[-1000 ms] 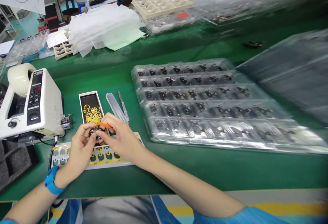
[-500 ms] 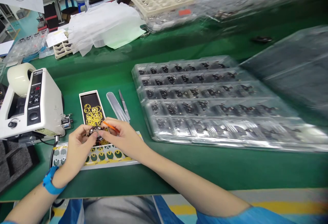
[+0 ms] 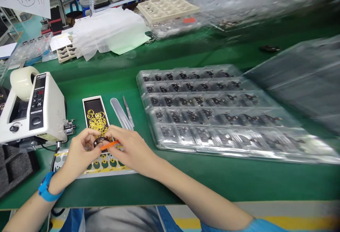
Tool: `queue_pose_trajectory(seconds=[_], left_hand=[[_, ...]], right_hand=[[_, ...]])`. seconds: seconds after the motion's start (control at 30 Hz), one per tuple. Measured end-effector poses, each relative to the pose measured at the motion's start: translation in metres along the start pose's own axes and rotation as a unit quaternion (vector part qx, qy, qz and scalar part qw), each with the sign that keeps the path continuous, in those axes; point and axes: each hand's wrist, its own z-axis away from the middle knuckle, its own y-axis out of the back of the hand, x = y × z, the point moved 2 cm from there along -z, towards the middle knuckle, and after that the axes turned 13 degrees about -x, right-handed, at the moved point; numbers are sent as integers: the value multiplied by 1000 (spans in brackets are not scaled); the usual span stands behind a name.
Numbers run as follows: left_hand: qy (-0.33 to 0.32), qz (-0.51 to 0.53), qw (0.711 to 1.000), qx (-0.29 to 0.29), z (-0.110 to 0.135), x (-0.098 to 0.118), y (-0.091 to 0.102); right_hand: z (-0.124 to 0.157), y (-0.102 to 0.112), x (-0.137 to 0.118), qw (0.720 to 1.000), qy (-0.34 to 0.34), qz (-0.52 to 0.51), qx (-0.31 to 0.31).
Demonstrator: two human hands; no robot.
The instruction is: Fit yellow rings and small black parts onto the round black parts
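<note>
My left hand [image 3: 78, 152] pinches a small dark round part [image 3: 97, 142] in front of me, above a sheet of round stickers [image 3: 106, 164]. My right hand [image 3: 127, 148] meets it from the right, fingers closed on a thin orange stick [image 3: 109, 145] whose tip lies at the part. Just behind the hands lies a black card with yellow ring-shaped pieces [image 3: 95, 116]. A blue band circles my left wrist.
A white tape dispenser [image 3: 32, 109] stands at the left with a tally counter beside it. Tweezers [image 3: 128, 111] and a clear strip [image 3: 119, 113] lie by the card. A clear blister tray of dark parts [image 3: 212, 108] fills the right. Bags and trays sit at the back.
The orange stick has tipped from pointing up-left to lying lower across the part. Both hands have drifted slightly downward in view; the camera shifted a little.
</note>
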Motion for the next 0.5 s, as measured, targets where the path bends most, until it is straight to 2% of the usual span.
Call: queue_pose_trajectory(seconds=[0.07, 0.13, 0.2, 0.27, 0.33, 0.4, 0.5], left_hand=[[-7, -20, 1000, 7, 1, 3, 1], [-10, -15, 999, 28, 1, 5, 2], [-3, 19, 999, 46, 1, 4, 2], [14, 74, 996, 52, 1, 2, 0], [29, 138, 989, 50, 1, 0, -3], [32, 191, 980, 44, 2, -1, -5], [28, 218, 975, 23, 4, -1, -9]], right_hand=[[3, -1, -5, 996, 34, 76, 32], [7, -3, -9, 983, 74, 131, 103], [13, -4, -14, 960, 128, 168, 183], [19, -7, -18, 931, 188, 210, 232], [23, -10, -23, 904, 242, 260, 240], [24, -12, -25, 889, 263, 294, 233], [19, -11, -21, 906, 203, 281, 244]])
